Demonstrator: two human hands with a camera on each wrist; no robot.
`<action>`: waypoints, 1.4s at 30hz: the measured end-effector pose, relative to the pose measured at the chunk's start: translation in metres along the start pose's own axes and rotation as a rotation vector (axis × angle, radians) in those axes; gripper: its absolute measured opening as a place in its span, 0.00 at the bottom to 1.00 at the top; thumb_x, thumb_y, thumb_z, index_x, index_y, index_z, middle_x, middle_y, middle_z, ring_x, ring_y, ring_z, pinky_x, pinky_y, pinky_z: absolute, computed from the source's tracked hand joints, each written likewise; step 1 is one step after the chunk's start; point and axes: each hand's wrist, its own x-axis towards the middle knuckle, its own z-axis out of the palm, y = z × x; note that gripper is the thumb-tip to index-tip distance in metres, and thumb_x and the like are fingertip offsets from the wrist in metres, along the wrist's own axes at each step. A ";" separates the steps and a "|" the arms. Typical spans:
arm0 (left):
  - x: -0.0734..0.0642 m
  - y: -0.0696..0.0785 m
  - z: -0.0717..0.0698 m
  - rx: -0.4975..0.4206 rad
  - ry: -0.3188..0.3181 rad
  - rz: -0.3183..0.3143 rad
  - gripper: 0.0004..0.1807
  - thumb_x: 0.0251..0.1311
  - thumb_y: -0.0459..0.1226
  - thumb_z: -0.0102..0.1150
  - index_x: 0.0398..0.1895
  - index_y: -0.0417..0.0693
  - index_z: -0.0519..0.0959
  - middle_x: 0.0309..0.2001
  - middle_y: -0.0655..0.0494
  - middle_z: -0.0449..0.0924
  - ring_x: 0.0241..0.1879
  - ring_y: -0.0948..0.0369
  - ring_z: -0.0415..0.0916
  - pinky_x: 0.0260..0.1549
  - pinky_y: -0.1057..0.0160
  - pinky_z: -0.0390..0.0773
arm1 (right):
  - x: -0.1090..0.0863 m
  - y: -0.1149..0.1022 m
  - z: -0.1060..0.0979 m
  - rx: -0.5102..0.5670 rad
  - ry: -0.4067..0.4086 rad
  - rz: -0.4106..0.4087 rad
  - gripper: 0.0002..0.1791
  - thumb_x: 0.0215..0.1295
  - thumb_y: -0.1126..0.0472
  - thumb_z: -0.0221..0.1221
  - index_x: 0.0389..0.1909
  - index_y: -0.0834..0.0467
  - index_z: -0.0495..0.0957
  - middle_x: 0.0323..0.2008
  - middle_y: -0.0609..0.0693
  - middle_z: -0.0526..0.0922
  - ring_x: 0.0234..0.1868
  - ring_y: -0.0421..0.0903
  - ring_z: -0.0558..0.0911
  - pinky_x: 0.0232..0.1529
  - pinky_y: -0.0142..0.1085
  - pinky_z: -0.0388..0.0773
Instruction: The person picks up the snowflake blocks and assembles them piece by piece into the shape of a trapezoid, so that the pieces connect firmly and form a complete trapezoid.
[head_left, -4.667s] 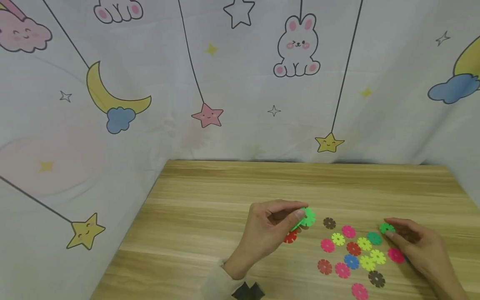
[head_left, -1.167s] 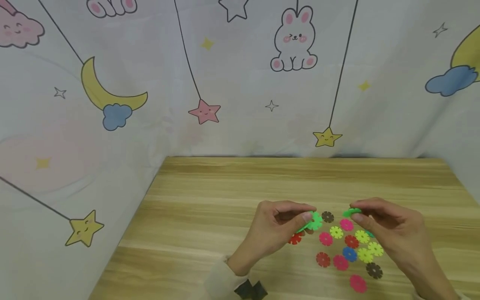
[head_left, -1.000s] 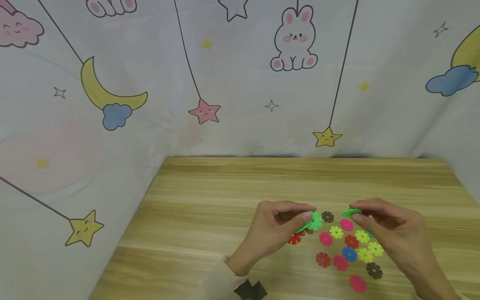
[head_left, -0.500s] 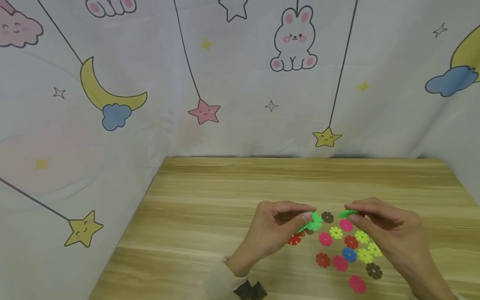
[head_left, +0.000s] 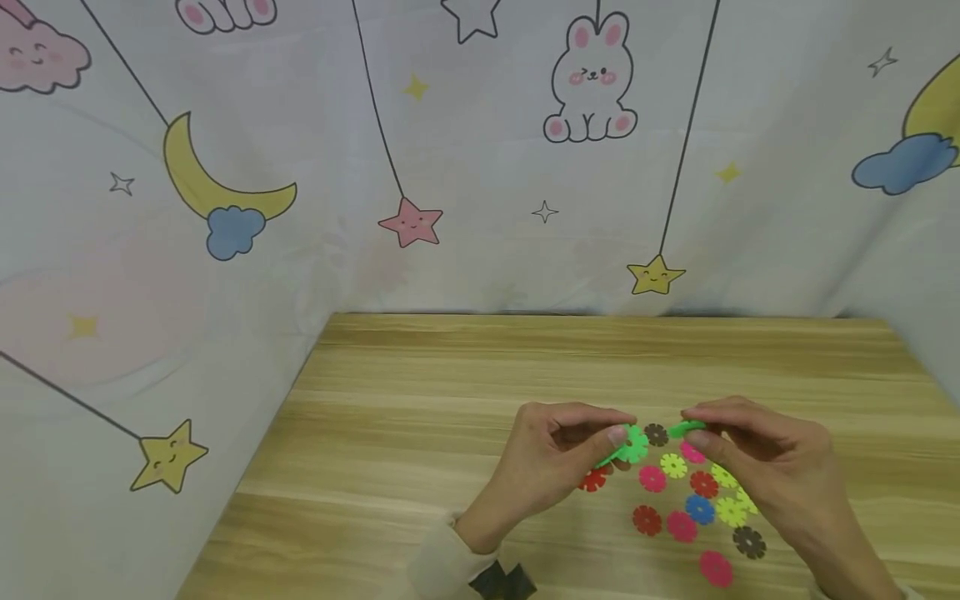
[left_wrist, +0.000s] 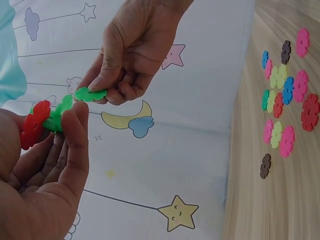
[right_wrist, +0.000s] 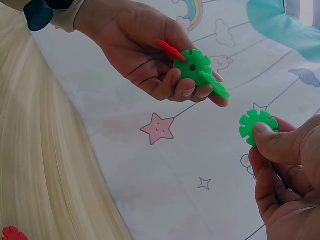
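Observation:
My left hand [head_left: 536, 454] pinches a small joined piece of notched plastic snowflake discs. In the right wrist view this piece shows a red disc [right_wrist: 169, 50] slotted into a green disc [right_wrist: 186, 71], with a second green disc [right_wrist: 218, 89] fitted across the other edge. Between thumb and fingers, my right hand [head_left: 783, 467] holds a single flat green disc [right_wrist: 248, 124]. A narrow gap separates that disc from the joined piece. Both hands are raised, as the left wrist view shows against the backdrop.
Loose discs lie scattered on the wooden table [head_left: 420, 375], among them a blue disc [head_left: 700, 509], a brown disc [head_left: 749, 542] and a pink disc [head_left: 716, 568]. My right hand covers part of the group. A printed white cloth [head_left: 480, 150] hangs behind the table.
My right hand has come from the right side of the discs, bringing its green disc left toward the joined piece. Over the last second it edges closer; the left hand hardly moves.

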 end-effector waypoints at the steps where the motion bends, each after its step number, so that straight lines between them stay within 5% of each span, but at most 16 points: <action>1: 0.000 0.000 0.000 -0.002 -0.001 0.001 0.13 0.74 0.35 0.66 0.54 0.36 0.89 0.48 0.35 0.91 0.38 0.75 0.89 0.43 0.61 0.92 | 0.000 0.000 0.000 -0.006 0.000 -0.004 0.16 0.63 0.85 0.64 0.50 0.74 0.85 0.44 0.46 0.92 0.41 0.40 0.87 0.45 0.26 0.87; 7: 0.001 -0.002 0.000 -0.043 -0.018 0.040 0.14 0.75 0.34 0.65 0.54 0.32 0.87 0.46 0.31 0.90 0.36 0.67 0.92 0.40 0.56 0.93 | 0.002 -0.003 0.003 -0.054 0.015 0.013 0.14 0.65 0.81 0.66 0.51 0.69 0.85 0.42 0.48 0.92 0.38 0.40 0.88 0.40 0.28 0.89; 16: 0.000 0.000 0.000 -0.085 -0.024 0.039 0.13 0.75 0.33 0.64 0.55 0.32 0.87 0.45 0.29 0.90 0.35 0.64 0.92 0.38 0.53 0.93 | 0.006 -0.002 0.011 0.037 -0.038 -0.011 0.13 0.65 0.84 0.63 0.49 0.73 0.84 0.42 0.45 0.92 0.37 0.39 0.88 0.38 0.29 0.89; 25: 0.000 0.000 0.000 -0.085 -0.037 0.022 0.13 0.75 0.33 0.64 0.55 0.32 0.87 0.45 0.29 0.90 0.35 0.69 0.91 0.38 0.57 0.93 | 0.011 0.010 0.015 0.254 -0.105 -0.207 0.20 0.60 0.92 0.59 0.49 0.74 0.85 0.45 0.54 0.91 0.43 0.43 0.87 0.48 0.28 0.88; 32: 0.001 -0.001 0.000 -0.103 -0.052 0.037 0.14 0.75 0.32 0.63 0.55 0.28 0.85 0.46 0.27 0.89 0.36 0.65 0.92 0.38 0.58 0.93 | 0.011 0.012 0.015 0.261 -0.118 -0.225 0.21 0.58 0.92 0.59 0.50 0.75 0.85 0.45 0.54 0.91 0.44 0.44 0.87 0.52 0.28 0.88; 42: 0.000 -0.001 0.001 -0.110 -0.060 0.010 0.14 0.75 0.32 0.63 0.55 0.28 0.86 0.47 0.27 0.89 0.35 0.73 0.89 0.39 0.59 0.93 | 0.013 0.015 0.017 0.295 -0.142 -0.272 0.20 0.58 0.92 0.59 0.49 0.75 0.85 0.46 0.55 0.92 0.47 0.44 0.88 0.55 0.29 0.87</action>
